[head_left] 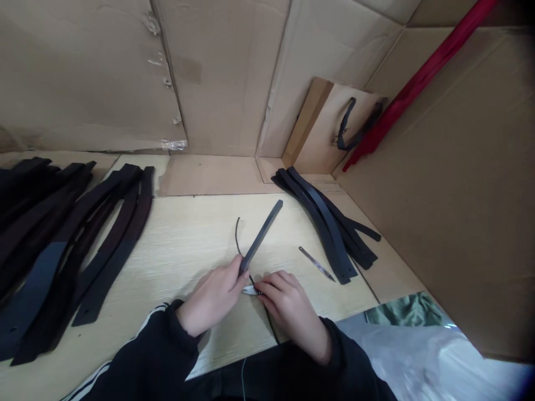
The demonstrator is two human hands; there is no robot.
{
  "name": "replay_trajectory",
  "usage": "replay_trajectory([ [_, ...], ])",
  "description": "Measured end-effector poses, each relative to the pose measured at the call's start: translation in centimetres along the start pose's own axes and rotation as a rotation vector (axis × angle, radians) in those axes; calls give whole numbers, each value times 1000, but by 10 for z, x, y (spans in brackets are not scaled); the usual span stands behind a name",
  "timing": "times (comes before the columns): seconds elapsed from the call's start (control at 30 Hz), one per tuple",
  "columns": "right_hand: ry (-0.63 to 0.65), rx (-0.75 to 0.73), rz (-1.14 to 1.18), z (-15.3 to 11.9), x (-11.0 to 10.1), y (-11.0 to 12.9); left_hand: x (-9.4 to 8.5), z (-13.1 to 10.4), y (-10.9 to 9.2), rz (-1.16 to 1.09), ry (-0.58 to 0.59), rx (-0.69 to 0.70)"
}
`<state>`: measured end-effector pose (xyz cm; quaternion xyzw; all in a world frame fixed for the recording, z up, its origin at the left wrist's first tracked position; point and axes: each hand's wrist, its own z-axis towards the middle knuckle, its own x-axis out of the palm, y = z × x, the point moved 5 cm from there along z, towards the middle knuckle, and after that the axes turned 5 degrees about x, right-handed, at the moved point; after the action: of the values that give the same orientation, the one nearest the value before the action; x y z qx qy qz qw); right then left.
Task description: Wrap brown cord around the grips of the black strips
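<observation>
Near the surface's (pixel 188 245) front edge, the left hand (pixel 213 298) pinches one end of a dark strap (pixel 261 236) angled toward the back, while the right hand (pixel 288 306) grips small snips (pixel 251 289) at that end.

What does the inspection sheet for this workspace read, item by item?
Surface: pale wood-grain table, cardboard sheets along its far and right edges.
Job's things: one dark strap angled up from the left hand; a thin black cord beside it; a small metal tool between both hands.
Clutter: strap pile at left; strap stack at right; loose metal blade; brown paper bag; clear plastic over green cloth.
Grippers: left hand grips the strap; right hand rests on the tool.
Cables: nothing seen.
Surroundings: cardboard walls; red bar leaning at right.
</observation>
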<state>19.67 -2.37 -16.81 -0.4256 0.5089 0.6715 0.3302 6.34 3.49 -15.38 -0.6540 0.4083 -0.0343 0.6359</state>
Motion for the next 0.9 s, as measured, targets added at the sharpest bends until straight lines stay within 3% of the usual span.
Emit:
replay_trajectory([
  [0.17,16,-2,-3,2,-3,-12,1,4,1,59,23,-10],
  [0.33,-1,75,-54,7,-18,-46,1,4,7,18,32,-42],
  [0.5,4,117,-106,39,-25,-70,2,4,11,1,25,-36],
  [0.73,19,119,-126,128,7,-54,-2,4,4,26,19,-19],
  [0.9,62,121,-178,165,29,-32,-5,4,2,9,-4,-7],
])
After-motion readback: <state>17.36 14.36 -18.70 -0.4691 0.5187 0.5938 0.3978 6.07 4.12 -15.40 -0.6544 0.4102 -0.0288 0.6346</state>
